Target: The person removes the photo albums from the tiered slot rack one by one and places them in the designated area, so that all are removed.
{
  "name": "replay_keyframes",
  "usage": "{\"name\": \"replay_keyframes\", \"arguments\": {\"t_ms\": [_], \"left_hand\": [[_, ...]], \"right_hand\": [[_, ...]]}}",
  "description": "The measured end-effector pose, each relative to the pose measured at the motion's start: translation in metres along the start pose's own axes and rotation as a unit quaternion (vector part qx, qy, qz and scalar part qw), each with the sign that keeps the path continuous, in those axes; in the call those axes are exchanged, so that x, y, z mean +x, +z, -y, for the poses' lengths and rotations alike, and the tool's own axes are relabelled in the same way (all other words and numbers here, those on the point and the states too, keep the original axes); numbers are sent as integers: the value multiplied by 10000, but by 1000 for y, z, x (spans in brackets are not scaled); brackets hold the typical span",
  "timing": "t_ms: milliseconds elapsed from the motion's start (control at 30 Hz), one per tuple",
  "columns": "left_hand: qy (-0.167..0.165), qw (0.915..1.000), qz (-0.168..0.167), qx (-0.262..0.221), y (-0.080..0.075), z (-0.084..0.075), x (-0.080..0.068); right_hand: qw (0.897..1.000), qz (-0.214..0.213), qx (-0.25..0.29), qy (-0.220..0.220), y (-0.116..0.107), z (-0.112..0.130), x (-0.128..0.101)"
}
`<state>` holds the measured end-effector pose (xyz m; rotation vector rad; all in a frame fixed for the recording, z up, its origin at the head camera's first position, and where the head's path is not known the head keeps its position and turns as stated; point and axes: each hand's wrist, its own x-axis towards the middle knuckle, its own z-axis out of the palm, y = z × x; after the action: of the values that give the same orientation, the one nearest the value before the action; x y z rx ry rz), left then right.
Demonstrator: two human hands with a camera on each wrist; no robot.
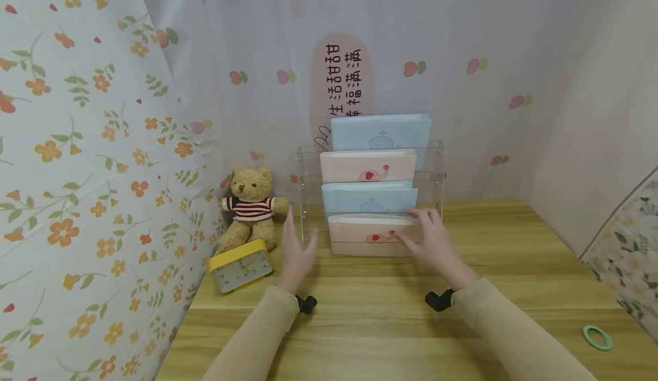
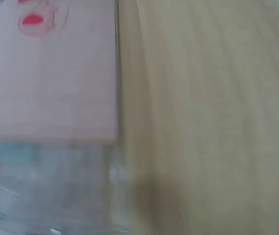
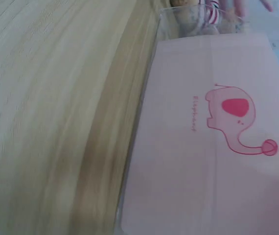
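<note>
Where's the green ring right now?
In the head view, the green ring lies flat on the table at the near right, apart from the right hand and the rack.

**Readable Writing in the Scene**

A pink oval panel (image 1: 341,78) on the back curtain carried two columns of Chinese characters, 生活甜甜 and 幸福满满, their lower ends hidden behind the blue folder (image 1: 380,132). The front pink folder (image 3: 213,137) bore a small word in red script beside its elephant drawing, apparently "Elephant". The yellow clock (image 1: 240,265) had a numbered dial, its digits too small to read.
</note>
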<state>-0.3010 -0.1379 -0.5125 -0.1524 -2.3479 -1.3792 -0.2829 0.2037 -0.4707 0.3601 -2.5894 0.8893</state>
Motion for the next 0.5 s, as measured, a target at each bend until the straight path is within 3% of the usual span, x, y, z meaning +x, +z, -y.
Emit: {"name": "replay_keyframes", "arguments": {"t_ms": [233, 500], "left_hand": [[-418, 9952, -22, -884, 8, 29, 1], [-794, 9847, -177, -1538, 15, 40, -3]], "right_hand": [[9991, -148, 340, 216, 9, -4, 0], [9970, -218, 712, 201, 16, -7, 3]]}}
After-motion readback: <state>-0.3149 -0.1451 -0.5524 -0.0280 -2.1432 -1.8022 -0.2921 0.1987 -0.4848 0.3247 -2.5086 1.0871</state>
